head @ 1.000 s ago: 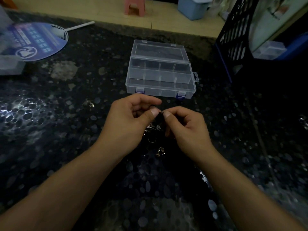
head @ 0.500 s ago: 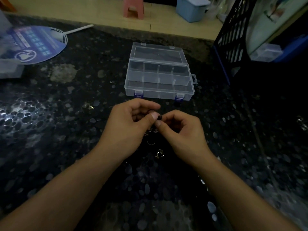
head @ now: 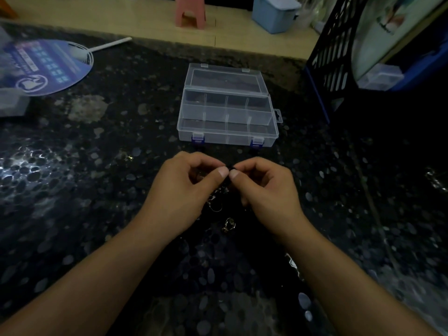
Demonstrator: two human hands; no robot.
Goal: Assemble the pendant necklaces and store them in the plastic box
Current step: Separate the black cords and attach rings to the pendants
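Both hands are working close together over the middle of the dark speckled worktop (head: 72, 180), a little in from its near edge. The left hand (head: 184, 192) and the right hand (head: 266, 190) have their thumbs and forefingers meeting tip to tip, each grip closed in a pinch on a small dark piece (head: 230, 169) between them. It looks like the end of a cord, though in this dim light I cannot say for sure what it is.

Just under the hands lies a little scatter of metal pendant parts (head: 215, 204), with one ring-shaped clasp (head: 229, 224) lying apart, nearer the person. The plastic box (head: 228, 132) sits farther back toward the far edge, lid thrown open, its divided compartments showing nothing I can make out. A printed hand fan (head: 43, 66) lies toward the far left corner and a black mesh rack (head: 332, 57) stands at the far right.

My reading is that this is the assembling step, with storing not yet begun. What comes next would call for fine fingertip work: holding the dark piece steady with one hand while the other picks a metal part from the scatter and threads or hooks it on.
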